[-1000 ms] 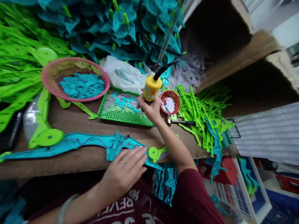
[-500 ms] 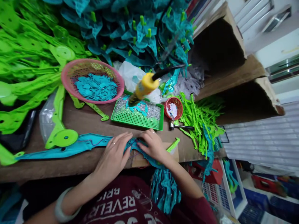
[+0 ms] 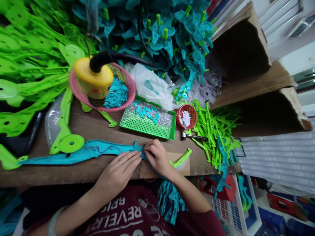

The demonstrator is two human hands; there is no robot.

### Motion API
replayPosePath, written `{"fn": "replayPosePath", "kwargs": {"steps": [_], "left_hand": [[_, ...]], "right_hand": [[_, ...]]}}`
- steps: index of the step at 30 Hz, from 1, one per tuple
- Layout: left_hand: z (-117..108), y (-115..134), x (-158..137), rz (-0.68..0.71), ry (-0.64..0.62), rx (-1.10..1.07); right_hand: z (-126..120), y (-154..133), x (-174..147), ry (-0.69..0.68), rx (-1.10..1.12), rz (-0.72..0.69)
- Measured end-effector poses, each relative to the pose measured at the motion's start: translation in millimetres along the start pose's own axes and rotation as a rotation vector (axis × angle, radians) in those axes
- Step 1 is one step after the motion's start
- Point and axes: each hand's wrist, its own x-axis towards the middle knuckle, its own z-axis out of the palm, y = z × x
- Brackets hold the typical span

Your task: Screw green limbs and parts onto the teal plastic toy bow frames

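A long blue plastic shell half [image 3: 98, 151] lies open side up along the table, a thin purple wire running inside it. My left hand [image 3: 120, 168] rests over its right part, fingers straight and close together, holding it against the table. At the shell's narrow right section, the fingers of my right hand [image 3: 157, 156] are bent and pinched together. What sits between these fingertips is hidden. Loose thin wires [image 3: 147, 175] hang below my right hand, over a piece of cardboard [image 3: 182, 167].
A yellow hanging power tool [image 3: 93, 80] dangles before a pink basket [image 3: 133, 93] of blue pieces. Behind my hands are a green tray [image 3: 145, 129] with screws and blue bits, a red basket [image 3: 179, 118] and a hammer [image 3: 194, 136]. Green parts [image 3: 211, 131] pile up at right.
The hanging yellow tool has swung left, from above the green tray to in front of the pink basket. My left hand has shifted down off the shell's upper edge; my right fingers are more bent.
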Motion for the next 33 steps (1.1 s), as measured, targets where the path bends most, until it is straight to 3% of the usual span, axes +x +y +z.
{"fn": "replayPosePath", "kwargs": {"steps": [3,6,8,11,14,16,17,19,21,23,28,33], "left_hand": [[-11.1,-0.3,4.8,-0.045,0.075,-0.031],[-44.9,-15.3,19.8,-0.271,0.330,0.024],[-72.8,-35.2,37.0,-0.411,0.413,0.122],[-101.5,-71.6,74.8,-0.468,0.348,0.163],[-107.1,-99.7,121.9,-0.421,0.229,0.072],[-105.8,-106.9,153.2,-0.424,0.149,-0.006],[-105.5,-106.3,167.4,-0.422,0.131,-0.026],[-106.7,-97.5,191.5,-0.390,0.131,-0.035],[-109.0,-81.3,209.1,-0.349,0.157,-0.089],[-109.9,-62.9,220.9,-0.360,0.183,-0.216],[-98.6,-36.0,233.8,-0.474,0.205,-0.618],[-85.6,-40.7,236.3,-0.476,0.236,-0.671]], "right_hand": [[-1.2,2.8,0.4,0.005,0.075,0.017],[-5.4,10.9,3.1,-0.035,0.108,-0.002],[-11.1,16.5,9.2,-0.061,0.162,-0.003],[-28.8,18.8,25.3,-0.220,0.268,-0.007],[-57.2,10.3,45.0,-0.483,0.204,-0.094],[-75.6,1.2,57.6,-0.517,0.083,-0.153],[-82.5,-3.2,63.8,-0.459,0.031,-0.159],[-89.7,-9.9,76.5,-0.193,-0.015,-0.119],[-88.0,-12.8,90.4,0.113,0.030,-0.051],[-81.1,-11.9,104.5,0.300,0.156,-0.004],[-64.8,-1.2,121.0,0.307,0.434,0.080],[-65.7,14.7,107.4,0.296,0.413,0.120]]}}
